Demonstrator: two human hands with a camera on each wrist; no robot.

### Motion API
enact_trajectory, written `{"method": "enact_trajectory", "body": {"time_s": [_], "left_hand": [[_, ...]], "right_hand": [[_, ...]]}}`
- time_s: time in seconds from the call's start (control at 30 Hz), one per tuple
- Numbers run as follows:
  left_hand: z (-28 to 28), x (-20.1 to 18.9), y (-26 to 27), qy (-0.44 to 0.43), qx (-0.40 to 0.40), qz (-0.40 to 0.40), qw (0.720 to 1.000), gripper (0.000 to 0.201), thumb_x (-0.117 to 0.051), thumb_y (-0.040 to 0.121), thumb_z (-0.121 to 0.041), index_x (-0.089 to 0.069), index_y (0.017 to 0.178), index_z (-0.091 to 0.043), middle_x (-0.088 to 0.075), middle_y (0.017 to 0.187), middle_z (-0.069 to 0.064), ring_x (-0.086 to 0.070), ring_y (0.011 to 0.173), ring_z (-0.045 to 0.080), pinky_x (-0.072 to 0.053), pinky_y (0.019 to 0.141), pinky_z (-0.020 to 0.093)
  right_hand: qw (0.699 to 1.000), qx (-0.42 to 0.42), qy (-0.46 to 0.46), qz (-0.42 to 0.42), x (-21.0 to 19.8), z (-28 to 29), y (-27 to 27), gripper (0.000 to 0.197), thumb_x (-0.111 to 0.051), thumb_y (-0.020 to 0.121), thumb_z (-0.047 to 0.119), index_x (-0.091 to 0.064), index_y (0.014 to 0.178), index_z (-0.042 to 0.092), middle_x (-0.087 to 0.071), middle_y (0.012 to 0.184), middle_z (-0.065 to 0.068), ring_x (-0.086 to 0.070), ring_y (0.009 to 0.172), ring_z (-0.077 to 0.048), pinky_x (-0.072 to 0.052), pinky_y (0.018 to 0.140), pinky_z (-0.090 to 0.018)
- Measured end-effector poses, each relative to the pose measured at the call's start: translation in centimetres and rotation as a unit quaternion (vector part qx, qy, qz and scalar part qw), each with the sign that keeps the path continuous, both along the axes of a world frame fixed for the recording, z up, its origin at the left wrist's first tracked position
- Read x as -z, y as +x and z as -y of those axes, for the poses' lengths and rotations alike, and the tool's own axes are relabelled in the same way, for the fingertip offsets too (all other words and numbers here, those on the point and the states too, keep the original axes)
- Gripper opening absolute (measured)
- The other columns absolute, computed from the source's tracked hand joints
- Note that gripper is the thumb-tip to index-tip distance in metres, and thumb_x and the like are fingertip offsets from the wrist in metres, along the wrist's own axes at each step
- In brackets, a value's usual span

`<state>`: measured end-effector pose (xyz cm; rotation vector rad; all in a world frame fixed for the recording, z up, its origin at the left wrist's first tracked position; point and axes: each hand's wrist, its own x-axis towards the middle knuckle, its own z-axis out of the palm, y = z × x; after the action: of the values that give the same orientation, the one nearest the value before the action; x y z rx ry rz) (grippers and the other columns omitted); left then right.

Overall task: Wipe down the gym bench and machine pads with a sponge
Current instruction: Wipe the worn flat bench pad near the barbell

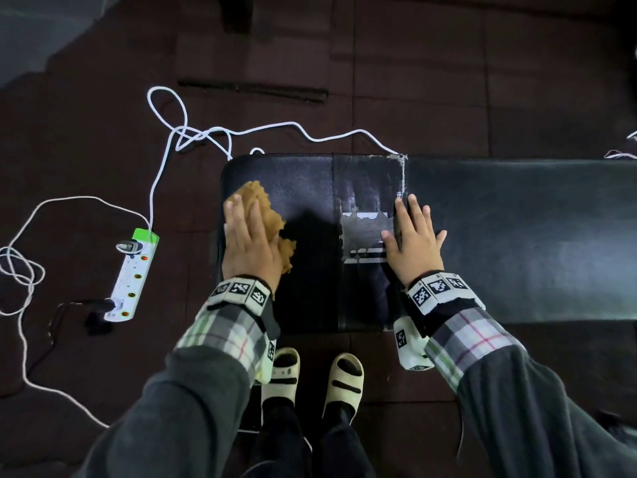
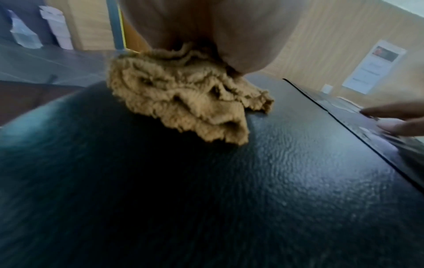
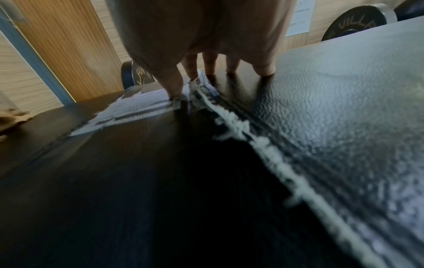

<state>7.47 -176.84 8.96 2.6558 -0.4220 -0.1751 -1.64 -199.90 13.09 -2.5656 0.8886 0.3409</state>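
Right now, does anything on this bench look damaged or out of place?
Yes. The bench pad has worn, peeling upholstery beside the right hand, and the seam there is frayed and pale. The sponge under the left hand looks ragged.

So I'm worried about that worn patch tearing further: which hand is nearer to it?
Right. The right hand lies flat beside the worn patch, thumb at its edge. The left hand presses the tan cloth at the bench's far left end.
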Motion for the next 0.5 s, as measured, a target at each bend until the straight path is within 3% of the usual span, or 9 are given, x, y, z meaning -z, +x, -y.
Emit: {"method": "enact_trajectory", "body": {"time_s": [0.13, 0.2, 0.37, 0.5], "left_hand": [[-2.7, 0.3, -2.0, -0.019, -0.057, 0.016, 0.998, 0.059, -0.036, 0.095, -0.030, -0.036, 0.143, 0.006, -0.027, 0.149, 0.033, -0.028, 0.138, 0.049, -0.028, 0.113, 0.051], [-3.7, 0.1, -4.5, -0.022, -0.061, 0.004, 0.998, 0.058, -0.035, 0.097, -0.030, -0.033, 0.144, 0.004, -0.023, 0.153, 0.029, -0.023, 0.141, 0.046, -0.024, 0.114, 0.048], [-3.0, 0.1, -9.8, 0.028, 0.040, 0.019, 0.999, 0.056, -0.046, 0.093, -0.018, -0.033, 0.145, -0.001, -0.023, 0.156, 0.019, -0.017, 0.145, 0.038, -0.025, 0.113, 0.051], [-1.4, 0.1, -6.6, 0.038, 0.077, 0.014, 0.996, 0.059, -0.036, 0.090, -0.028, -0.034, 0.146, -0.008, -0.026, 0.156, 0.019, -0.018, 0.144, 0.038, -0.026, 0.114, 0.052]], "right_hand": [[1.000, -0.001, 0.004, 0.000, -0.1, 0.0, 0.0, 0.061, -0.043, 0.096, 0.033, -0.013, 0.149, 0.026, -0.003, 0.157, 0.006, 0.001, 0.145, -0.021, -0.004, 0.110, -0.061], [1.000, -0.002, 0.005, 0.001, -0.1, 0.1, -0.1, 0.061, -0.043, 0.097, 0.033, -0.013, 0.149, 0.026, -0.002, 0.157, 0.007, 0.002, 0.145, -0.021, -0.004, 0.111, -0.061], [1.000, -0.003, 0.002, -0.004, 0.0, 0.0, 0.0, 0.061, -0.042, 0.097, 0.032, -0.012, 0.149, 0.026, -0.002, 0.157, 0.006, 0.002, 0.145, -0.021, -0.004, 0.110, -0.061], [1.000, -0.002, 0.005, -0.002, 0.0, 0.1, -0.1, 0.061, -0.042, 0.097, 0.032, -0.012, 0.149, 0.026, -0.002, 0.157, 0.006, 0.002, 0.145, -0.022, -0.004, 0.110, -0.061]]}}
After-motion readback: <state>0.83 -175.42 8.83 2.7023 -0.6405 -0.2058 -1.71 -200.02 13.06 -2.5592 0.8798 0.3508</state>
